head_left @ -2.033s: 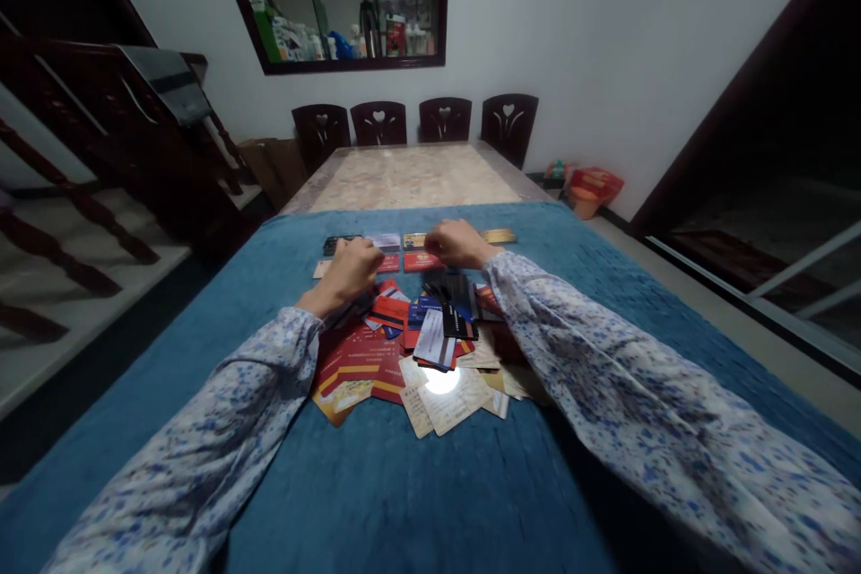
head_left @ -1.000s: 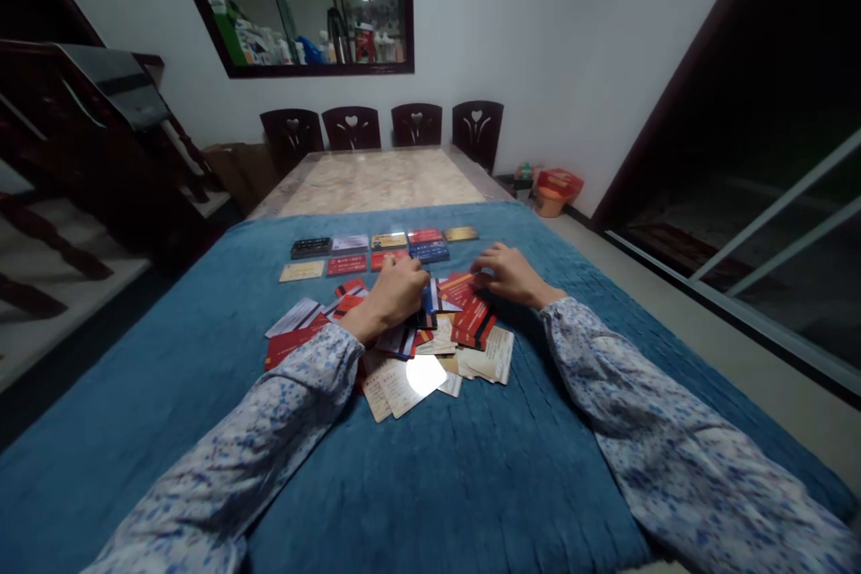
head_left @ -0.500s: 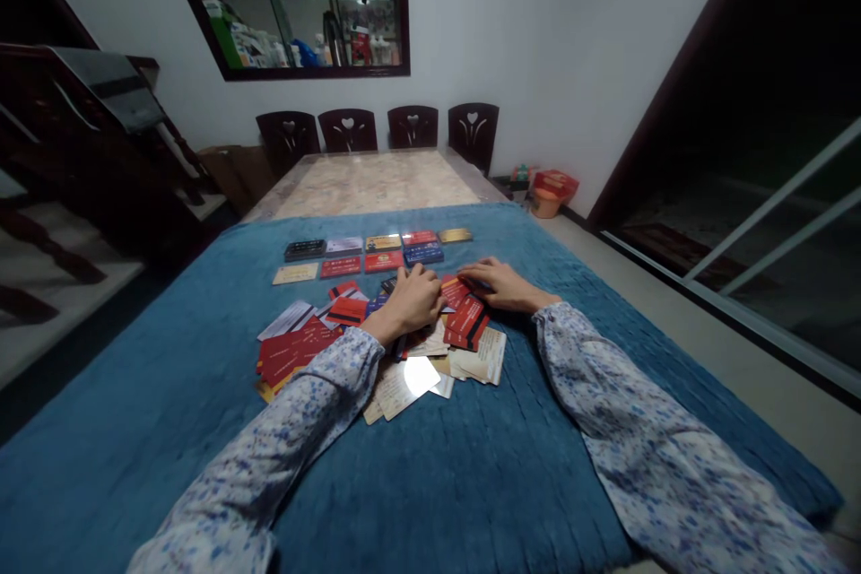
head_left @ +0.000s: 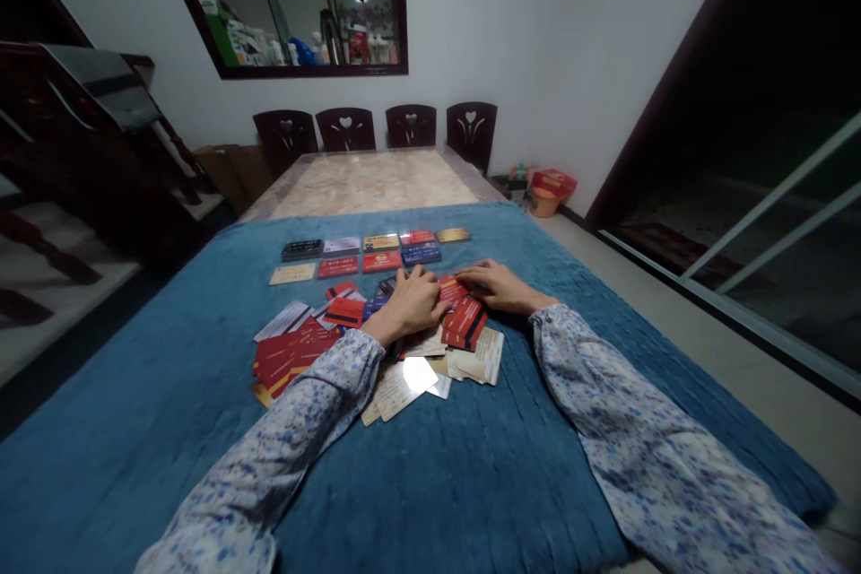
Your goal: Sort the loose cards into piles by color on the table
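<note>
A loose pile of plastic cards lies on the blue cloth (head_left: 430, 466). My left hand (head_left: 413, 300) is over the middle of it, fingers curled down among the cards; its fingertips are hidden, so what they grip I cannot make out. To its right, my right hand (head_left: 499, 287) rests low, fingers stretched out along the red cards (head_left: 464, 321) and touching their edge. Cream cards (head_left: 400, 390) lie on the near side, one with a bright glare spot. Large dark red cards (head_left: 296, 348) and a white striped card (head_left: 283, 320) spread out on the left.
Beyond the pile are two rows of sorted stacks, including a black stack (head_left: 302, 249), a red stack (head_left: 381, 262), a blue stack (head_left: 421, 253) and a gold stack (head_left: 453, 235). Farther off are the bare tabletop (head_left: 377, 179) and several dark chairs (head_left: 412, 126).
My view turned rightward. My left hand moved from the left side onto the pile's middle; my right hand came back from the far stacks to the red cards. Both hardly moved in the last half second.
</note>
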`<state>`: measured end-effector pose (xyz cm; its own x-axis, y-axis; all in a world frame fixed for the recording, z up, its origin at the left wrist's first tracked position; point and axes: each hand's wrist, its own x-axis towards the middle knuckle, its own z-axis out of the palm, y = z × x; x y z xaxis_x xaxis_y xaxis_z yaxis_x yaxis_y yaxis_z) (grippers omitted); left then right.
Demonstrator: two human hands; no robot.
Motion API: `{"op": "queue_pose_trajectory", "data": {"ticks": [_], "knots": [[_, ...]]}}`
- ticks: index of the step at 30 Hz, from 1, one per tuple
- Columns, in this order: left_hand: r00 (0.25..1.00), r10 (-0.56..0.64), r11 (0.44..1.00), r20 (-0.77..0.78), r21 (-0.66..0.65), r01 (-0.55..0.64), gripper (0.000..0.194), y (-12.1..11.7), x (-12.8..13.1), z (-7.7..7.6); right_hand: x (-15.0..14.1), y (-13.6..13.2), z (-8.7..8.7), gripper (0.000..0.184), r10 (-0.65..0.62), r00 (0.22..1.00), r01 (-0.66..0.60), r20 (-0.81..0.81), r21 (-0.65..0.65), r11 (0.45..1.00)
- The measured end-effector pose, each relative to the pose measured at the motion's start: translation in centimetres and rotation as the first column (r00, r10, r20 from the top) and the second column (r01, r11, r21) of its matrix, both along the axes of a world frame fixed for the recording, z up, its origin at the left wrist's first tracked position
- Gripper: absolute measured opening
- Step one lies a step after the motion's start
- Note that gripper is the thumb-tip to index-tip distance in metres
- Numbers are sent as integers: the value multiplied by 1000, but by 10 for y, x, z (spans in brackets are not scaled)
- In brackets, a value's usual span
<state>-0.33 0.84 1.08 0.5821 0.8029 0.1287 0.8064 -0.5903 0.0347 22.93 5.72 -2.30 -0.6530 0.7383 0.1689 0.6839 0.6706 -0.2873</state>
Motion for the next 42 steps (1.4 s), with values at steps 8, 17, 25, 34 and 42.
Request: {"op": "queue_pose_trajectory", "data": {"ticks": [8,17,25,34,42], "knots": [[1000,8,999,0,-36,-8,31,-1,0,3,6,4,-8,43,41,998,-40,-44,36,999],[1000,15,998,-2,-56,-15,31,-4,0,7,9,4,-13,33,68,990,-49,-121,150,987],[1000,14,1000,-17,-12,-14,30,-6,1,11,12,5,-22,28,133,967,-45,-216,372,927],[1000,-25,994,2,108,25,26,-1,-1,10,7,5,-21,28,138,941,8,-308,428,904],[992,-50,986,120,163,30,24,7,-5,2,7,8,-24,20,91,937,55,-337,398,916]]}}
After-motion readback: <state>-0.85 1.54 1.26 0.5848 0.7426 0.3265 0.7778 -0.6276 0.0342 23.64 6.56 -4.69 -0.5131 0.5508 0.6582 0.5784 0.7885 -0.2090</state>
